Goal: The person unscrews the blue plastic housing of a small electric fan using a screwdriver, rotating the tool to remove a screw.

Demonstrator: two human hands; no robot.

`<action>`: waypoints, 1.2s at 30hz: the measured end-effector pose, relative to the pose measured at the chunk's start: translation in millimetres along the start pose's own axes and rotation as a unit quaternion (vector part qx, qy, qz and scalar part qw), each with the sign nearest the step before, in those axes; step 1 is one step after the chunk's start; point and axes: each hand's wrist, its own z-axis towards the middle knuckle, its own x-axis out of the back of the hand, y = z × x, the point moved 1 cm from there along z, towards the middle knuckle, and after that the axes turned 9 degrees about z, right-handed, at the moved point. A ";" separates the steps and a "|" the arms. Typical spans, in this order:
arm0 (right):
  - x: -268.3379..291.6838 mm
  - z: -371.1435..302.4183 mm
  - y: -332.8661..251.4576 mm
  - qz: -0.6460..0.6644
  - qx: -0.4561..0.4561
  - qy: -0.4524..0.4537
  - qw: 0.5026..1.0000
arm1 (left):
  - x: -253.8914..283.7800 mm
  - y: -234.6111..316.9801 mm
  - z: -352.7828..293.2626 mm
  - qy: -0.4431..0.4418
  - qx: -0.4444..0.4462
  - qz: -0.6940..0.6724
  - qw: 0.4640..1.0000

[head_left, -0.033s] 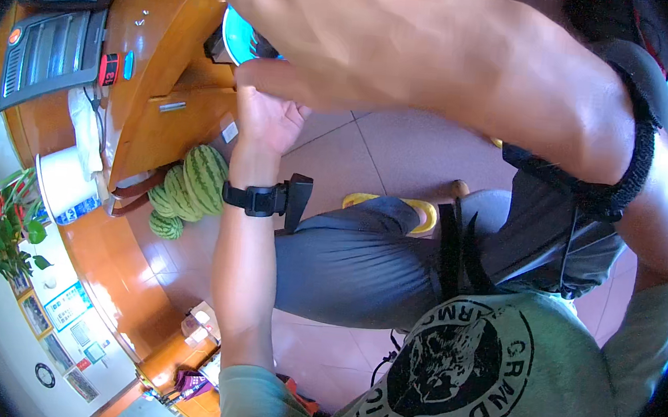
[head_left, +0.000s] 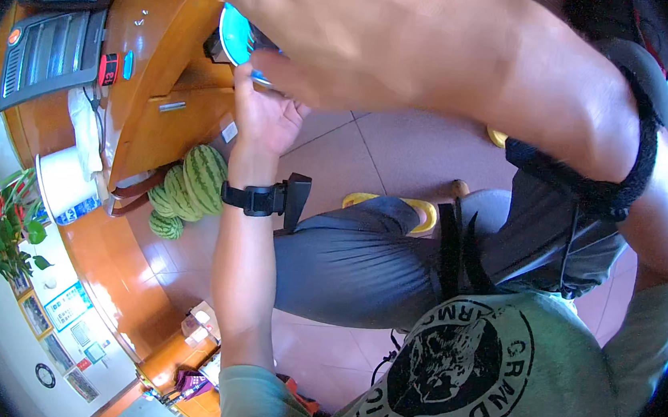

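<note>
A round blue container with a pale rim [head_left: 236, 36], bowl-like or cup-like, shows at the upper middle, partly behind my right hand. My left hand [head_left: 268, 120] is palm up below it. Its thumb reaches the container's lower rim, and its other fingers curl, partly covered. My right hand [head_left: 326, 35] crosses above from the right, close to the camera and over the container. Its fingers bend down toward the opening, with the tips mostly out of sight. Something dark shows inside the container beside these fingers; its kind is unclear. A black strap device [head_left: 258, 199] sits on my left wrist.
At the left, a wooden counter [head_left: 155, 22] bears dark grey machines [head_left: 55, 57] and a red-and-black item [head_left: 108, 70]. Striped watermelons [head_left: 203, 176] lie on the tiled floor near a white bucket [head_left: 63, 182]. A potted plant [head_left: 14, 234] stands at far left. A yellow slipper [head_left: 425, 217] is by my leg.
My right hand has shifted slightly left, and its thumb has moved away from my left thumb. More of my left thumb and the container's lower rim now shows.
</note>
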 end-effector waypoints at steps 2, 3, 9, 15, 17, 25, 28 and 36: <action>-5.7 3.5 9.1 0.087 0.024 -0.022 0.996 | 2.8 3.1 0.3 -0.010 0.007 -0.012 1.000; -7.5 6.1 9.8 0.086 0.024 -0.023 0.996 | -1.7 6.3 0.4 -0.021 0.013 -0.024 0.999; 9.3 6.8 25.9 0.250 0.094 0.000 0.964 | 2.1 0.4 -5.3 -0.052 0.042 -0.030 0.997; -11.7 8.5 11.5 0.110 0.030 0.040 0.993 | -12.9 -0.8 -3.9 -0.028 0.057 0.015 0.998; -20.7 13.2 12.9 0.117 0.019 0.110 0.987 | -16.8 0.1 -2.8 -0.031 0.063 0.024 0.997; -14.6 4.9 9.2 0.051 0.045 0.093 0.993 | -21.5 1.3 -4.3 0.010 0.024 0.010 1.000; -10.9 14.9 13.1 0.030 -0.032 -0.029 0.999 | -21.8 5.0 -4.1 -0.019 0.043 0.028 0.998; 1.7 13.8 19.1 0.111 -0.018 -0.069 0.991 | -29.0 2.0 -0.5 -0.001 0.009 0.066 0.998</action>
